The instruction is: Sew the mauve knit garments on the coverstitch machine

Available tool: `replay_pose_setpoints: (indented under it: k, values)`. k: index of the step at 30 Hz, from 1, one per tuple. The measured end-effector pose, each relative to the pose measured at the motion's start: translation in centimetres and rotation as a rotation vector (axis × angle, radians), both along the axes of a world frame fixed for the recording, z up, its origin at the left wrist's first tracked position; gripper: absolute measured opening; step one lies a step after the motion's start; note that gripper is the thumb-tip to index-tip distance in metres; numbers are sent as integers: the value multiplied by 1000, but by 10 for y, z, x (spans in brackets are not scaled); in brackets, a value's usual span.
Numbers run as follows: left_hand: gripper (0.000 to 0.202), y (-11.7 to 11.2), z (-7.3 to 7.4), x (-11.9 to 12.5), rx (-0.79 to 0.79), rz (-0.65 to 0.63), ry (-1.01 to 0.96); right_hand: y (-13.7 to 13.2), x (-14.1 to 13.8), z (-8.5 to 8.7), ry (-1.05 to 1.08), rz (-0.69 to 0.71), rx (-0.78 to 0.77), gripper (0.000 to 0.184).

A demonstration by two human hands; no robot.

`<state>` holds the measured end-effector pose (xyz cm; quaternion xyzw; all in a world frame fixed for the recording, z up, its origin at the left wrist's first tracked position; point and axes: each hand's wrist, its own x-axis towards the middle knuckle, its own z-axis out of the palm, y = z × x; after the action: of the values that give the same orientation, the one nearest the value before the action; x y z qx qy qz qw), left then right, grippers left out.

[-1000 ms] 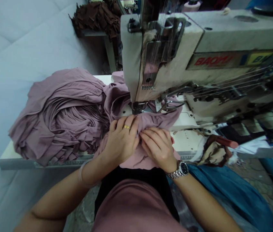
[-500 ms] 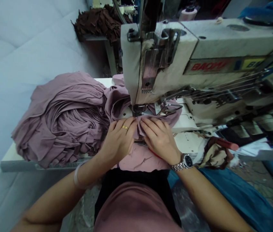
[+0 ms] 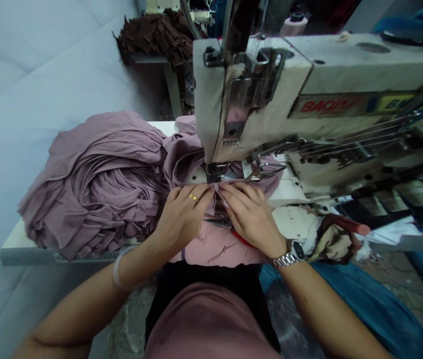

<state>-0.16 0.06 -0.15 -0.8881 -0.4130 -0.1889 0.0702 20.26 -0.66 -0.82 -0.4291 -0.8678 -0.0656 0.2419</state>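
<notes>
A mauve fabric piece (image 3: 221,244) lies under the presser foot (image 3: 219,172) of a worn white sewing machine (image 3: 309,99). My left hand (image 3: 183,214), wearing a gold ring, pinches the fabric just in front of the foot. My right hand (image 3: 251,217), with a metal watch at the wrist, presses and grips the same fabric beside it, fingertips meeting the left hand's. Small scissors with a red handle (image 3: 230,227) lie partly under my right palm.
A big heap of mauve fabric (image 3: 99,179) fills the table's left half (image 3: 13,249). Brown cloth pieces (image 3: 155,32) are piled behind. A patterned rag (image 3: 331,239) and blue cloth (image 3: 364,299) sit at the right. Pale quilted sheet covers the left side.
Both hands have slid forward with the fabric, toward the presser foot. The scissors beneath my right palm have come into sight.
</notes>
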Motion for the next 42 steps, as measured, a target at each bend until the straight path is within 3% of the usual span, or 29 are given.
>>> replay_pose_setpoints:
  k: [8, 42]
  values:
    - [42, 1, -1, -1, 1, -8, 10, 0, -2, 1, -136, -31, 35, 37]
    - [49, 3, -2, -2, -26, -6, 53, 1, 2, 0, -50, -12, -15, 40]
